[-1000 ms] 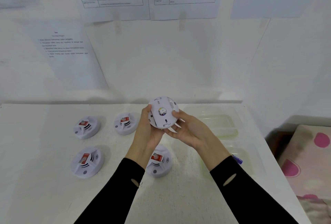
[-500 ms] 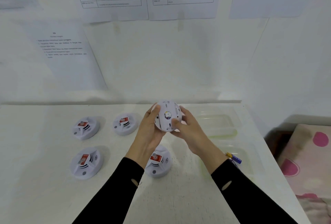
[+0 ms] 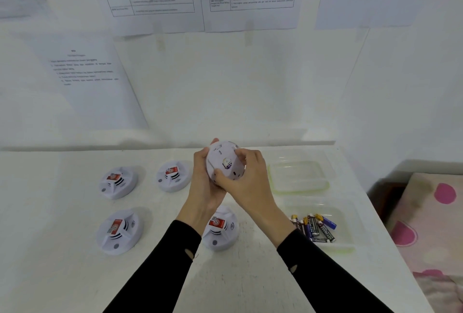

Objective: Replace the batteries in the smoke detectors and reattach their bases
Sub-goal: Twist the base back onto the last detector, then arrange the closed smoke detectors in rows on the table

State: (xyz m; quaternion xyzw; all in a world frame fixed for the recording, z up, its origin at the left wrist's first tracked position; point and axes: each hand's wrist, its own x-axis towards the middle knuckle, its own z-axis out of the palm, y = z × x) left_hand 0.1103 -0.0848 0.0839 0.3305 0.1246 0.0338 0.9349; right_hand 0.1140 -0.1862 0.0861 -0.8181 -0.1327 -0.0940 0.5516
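Observation:
I hold a round white smoke detector (image 3: 224, 161) in the air above the table, its back with a small coloured sticker turned to me. My left hand (image 3: 204, 182) cups it from the left and below. My right hand (image 3: 246, 177) grips it from the right, thumb and fingers laid over its back. Several more white detectors with red labels lie face up on the table: one at the back left (image 3: 117, 182), one beside it (image 3: 172, 176), one at the front left (image 3: 119, 231), and one (image 3: 221, 230) partly hidden under my wrists.
A shallow clear tray (image 3: 345, 235) at the right holds several batteries (image 3: 314, 226). An empty clear container (image 3: 299, 177) stands behind it. The white table (image 3: 62, 275) ends at the right next to a pink dotted cloth (image 3: 431, 225). Printed sheets hang on the wall.
My right hand has closed further over the detector's back, and the detector has turned between my hands. Both hands stay above the table's middle.

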